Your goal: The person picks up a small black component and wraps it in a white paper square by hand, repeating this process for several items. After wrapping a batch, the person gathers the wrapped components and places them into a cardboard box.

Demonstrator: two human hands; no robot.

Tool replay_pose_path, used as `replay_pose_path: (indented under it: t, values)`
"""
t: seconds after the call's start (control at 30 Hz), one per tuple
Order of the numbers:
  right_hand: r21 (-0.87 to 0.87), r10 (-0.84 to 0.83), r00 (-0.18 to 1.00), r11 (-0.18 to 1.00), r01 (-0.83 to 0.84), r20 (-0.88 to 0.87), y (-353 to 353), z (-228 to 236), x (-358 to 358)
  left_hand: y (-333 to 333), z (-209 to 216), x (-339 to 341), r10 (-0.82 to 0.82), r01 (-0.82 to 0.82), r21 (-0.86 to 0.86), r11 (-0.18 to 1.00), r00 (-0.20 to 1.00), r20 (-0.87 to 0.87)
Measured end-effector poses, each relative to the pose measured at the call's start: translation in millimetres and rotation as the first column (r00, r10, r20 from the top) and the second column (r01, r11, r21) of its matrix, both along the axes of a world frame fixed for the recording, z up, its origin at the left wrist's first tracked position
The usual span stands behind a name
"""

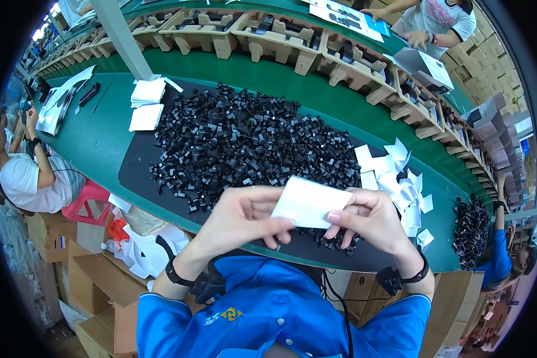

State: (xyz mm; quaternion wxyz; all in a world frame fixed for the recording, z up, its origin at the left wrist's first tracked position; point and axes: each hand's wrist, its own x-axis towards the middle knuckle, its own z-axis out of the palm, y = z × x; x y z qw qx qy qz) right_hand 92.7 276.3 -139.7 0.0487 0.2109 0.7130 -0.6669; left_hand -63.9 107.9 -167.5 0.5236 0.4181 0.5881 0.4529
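A small white paper card (310,200) is held up in front of me, slightly tilted. My left hand (243,216) pinches its left edge between thumb and fingers. At the other end, my right hand (376,219) grips the right edge, thumb on the near face. Whether the card is a single sheet or folded, I cannot tell. Beyond and beneath my hands spreads a big heap of small black plastic parts (244,143) on a dark mat (136,167). Loose white cards (394,179) lie scattered right of the heap, and two neat stacks of white paper (146,101) sit at its far left.
Behind the green table (107,140) runs a row of brown moulded trays (280,39) holding black items. A grey post (122,39) rises at the far left. More black parts (470,230) are heaped at right. Co-workers sit left, right and across. Cardboard boxes (101,274) stand below.
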Motion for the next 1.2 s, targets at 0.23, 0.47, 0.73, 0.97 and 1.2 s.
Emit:
replay_pose_path:
  t: [0.23, 0.47, 0.73, 0.97, 1.2]
  values:
    - [0.868, 0.404, 0.890, 0.496, -0.020, -0.211, -26, -23, 3, 18, -30, 30, 0.189, -0.388, 0.253, 0.886, 0.801, 0.568]
    - [0.985, 0.397, 0.901, 0.066, 0.161, -0.174, -34, -6, -18, 16, -37, 29, 0.161, -0.245, 0.193, 0.950, 0.915, 0.370]
    - [0.850, 0.513, 0.801, -0.230, 0.474, -0.308, -34, -37, -6, 14, -44, 29, 0.151, -0.260, 0.196, 0.946, 0.884, 0.442]
    - [0.920, 0.460, 0.840, 0.376, 0.109, -0.287, -20, -7, 1, 1, -44, 27, 0.091, -0.105, 0.145, 0.984, 0.991, 0.102]
    - [0.401, 0.514, 0.858, 0.782, -0.477, 0.019, -28, 12, 2, -7, -35, 21, -0.097, 0.092, 0.086, 0.992, 0.994, 0.053]
